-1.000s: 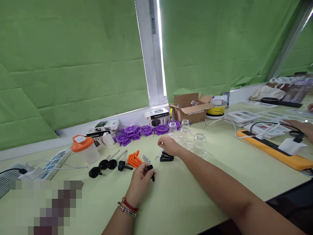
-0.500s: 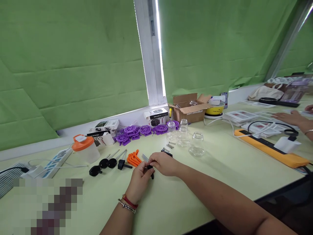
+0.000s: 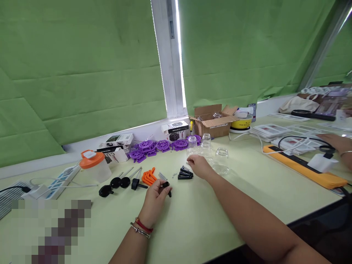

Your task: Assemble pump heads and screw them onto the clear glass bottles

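My left hand is closed around a small black plastic part, whose short arm points down past my fingers. Further right, my right hand reaches over the metal springs, its fingertips pinched together; whatever is between them is too small to make out. Several black tubes lie side by side just below the springs. Orange cranks and metal rods rest beyond my left hand. Black parts with metal shafts lie to the left.
Clear glass jars stand behind my right hand. Purple plastic frames, printed boxes and an open carton line the back. An orange-lidded cup stands left; an orange power strip and another person's hand are right.
My right hand has left the black part in my left hand and moved up and right to the springs, uncovering the black tubes. The left hand still holds the part.
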### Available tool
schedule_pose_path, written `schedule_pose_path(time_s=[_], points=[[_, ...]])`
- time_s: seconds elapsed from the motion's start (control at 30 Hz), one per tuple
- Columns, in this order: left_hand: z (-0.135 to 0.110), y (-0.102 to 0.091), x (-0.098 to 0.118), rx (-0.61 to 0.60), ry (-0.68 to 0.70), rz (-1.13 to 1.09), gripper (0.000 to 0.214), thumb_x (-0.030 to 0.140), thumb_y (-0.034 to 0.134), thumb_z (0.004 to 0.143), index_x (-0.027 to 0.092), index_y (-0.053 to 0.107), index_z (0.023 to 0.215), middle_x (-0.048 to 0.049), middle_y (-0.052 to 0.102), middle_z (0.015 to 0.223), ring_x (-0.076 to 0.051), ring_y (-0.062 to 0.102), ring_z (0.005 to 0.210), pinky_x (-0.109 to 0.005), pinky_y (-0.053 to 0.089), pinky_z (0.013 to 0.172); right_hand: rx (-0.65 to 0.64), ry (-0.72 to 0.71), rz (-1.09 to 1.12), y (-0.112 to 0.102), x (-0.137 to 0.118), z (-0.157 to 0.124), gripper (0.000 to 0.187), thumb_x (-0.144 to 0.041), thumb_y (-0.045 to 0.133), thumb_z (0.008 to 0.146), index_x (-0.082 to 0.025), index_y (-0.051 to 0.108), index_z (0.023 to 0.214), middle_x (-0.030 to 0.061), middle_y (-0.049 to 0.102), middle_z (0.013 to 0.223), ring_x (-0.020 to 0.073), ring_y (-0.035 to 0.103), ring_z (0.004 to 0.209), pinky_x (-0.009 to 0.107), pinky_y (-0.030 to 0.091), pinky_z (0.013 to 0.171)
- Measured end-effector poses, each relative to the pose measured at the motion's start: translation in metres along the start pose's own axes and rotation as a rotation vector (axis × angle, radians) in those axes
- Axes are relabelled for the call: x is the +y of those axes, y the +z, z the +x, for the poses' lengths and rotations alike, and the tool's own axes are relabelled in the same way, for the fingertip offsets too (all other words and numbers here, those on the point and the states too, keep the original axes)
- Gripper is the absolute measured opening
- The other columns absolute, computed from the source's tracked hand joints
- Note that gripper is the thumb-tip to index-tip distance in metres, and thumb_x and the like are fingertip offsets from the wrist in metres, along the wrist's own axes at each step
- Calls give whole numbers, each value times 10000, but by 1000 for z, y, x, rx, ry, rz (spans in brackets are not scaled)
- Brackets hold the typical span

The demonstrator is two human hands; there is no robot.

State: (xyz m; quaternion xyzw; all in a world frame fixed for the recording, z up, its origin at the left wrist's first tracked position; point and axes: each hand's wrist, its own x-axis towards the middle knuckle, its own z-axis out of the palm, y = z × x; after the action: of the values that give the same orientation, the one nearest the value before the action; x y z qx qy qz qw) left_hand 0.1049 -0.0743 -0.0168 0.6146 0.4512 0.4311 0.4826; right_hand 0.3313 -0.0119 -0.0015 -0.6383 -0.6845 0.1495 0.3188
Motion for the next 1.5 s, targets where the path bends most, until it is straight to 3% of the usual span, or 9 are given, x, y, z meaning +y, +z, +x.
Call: schedule_pose_path(time_s=[0.13, 0.37, 0.73, 0.97, 1.1, 1.27, 1.4, 1.5], points=[[2, 0, 0, -11, 10, 37, 225, 373, 634, 766, 184, 567, 866, -45, 640, 866, -220, 631, 861, -355, 477, 800, -74, 49, -67, 5, 19, 9, 132, -152, 586, 784, -172, 711, 747, 54, 704, 802, 156, 617, 728, 218, 398, 616], [0, -1, 0, -21, 3, 56, 227, 388, 645, 751, 196, 589, 859, -46, 658, 874, -219, 628, 846, -338, 470, 776, -127, 98, -179, 13, 19, 14, 199, -264, 637, 778, -177, 688, 607, 53, 651, 641, 158, 579, 623, 235, 318, 520], [2, 0, -3, -68, 0, 47, 207, 346, 647, 746, 199, 564, 866, -33, 650, 886, -199, 615, 842, -303, 454, 743, -141, 134, -222, 13, 18, 13, 97, -219, 662, 738, -180, 703, 659, 81, 688, 762, 180, 608, 697, 239, 338, 539], [2, 0, -5, -91, 7, 39, 178, 331, 630, 765, 198, 562, 861, -46, 652, 912, -205, 606, 868, -317, 453, 769, -73, 119, -148, 7, 12, 10, 74, -183, 618, 756, -164, 669, 705, 80, 677, 771, 181, 596, 707, 243, 351, 554], [3, 0, -4, -120, 9, 43, 176, 339, 605, 789, 194, 556, 876, -53, 648, 925, -204, 604, 884, -327, 456, 794, -44, 43, -19, -2, -2, -1, 128, -254, 532, 835, -183, 634, 861, 40, 664, 812, 132, 573, 676, 221, 394, 575], [3, 0, -3, -139, 39, 86, 188, 345, 586, 807, 184, 550, 895, -56, 647, 924, -194, 595, 869, -323, 457, 788, -176, -199, 495, 0, -26, -23, 150, -294, 573, 802, -166, 615, 869, -3, 581, 694, 113, 521, 628, 216, 429, 578], [3, 0, -3, -141, 47, 92, 199, 340, 580, 812, 183, 549, 931, -50, 645, 931, -187, 595, 859, -319, 457, 780, -221, -334, 556, 3, -42, -36, 149, -243, 549, 807, -169, 654, 882, 16, 605, 762, 112, 516, 657, 231, 425, 609], [3, 1, -4, -146, 44, 79, 207, 335, 579, 810, 182, 551, 947, -48, 640, 927, -187, 594, 864, -315, 457, 774, -206, -353, 551, 4, -46, -39, 146, -219, 536, 806, -175, 662, 865, 25, 626, 808, 116, 533, 692, 234, 432, 636]])
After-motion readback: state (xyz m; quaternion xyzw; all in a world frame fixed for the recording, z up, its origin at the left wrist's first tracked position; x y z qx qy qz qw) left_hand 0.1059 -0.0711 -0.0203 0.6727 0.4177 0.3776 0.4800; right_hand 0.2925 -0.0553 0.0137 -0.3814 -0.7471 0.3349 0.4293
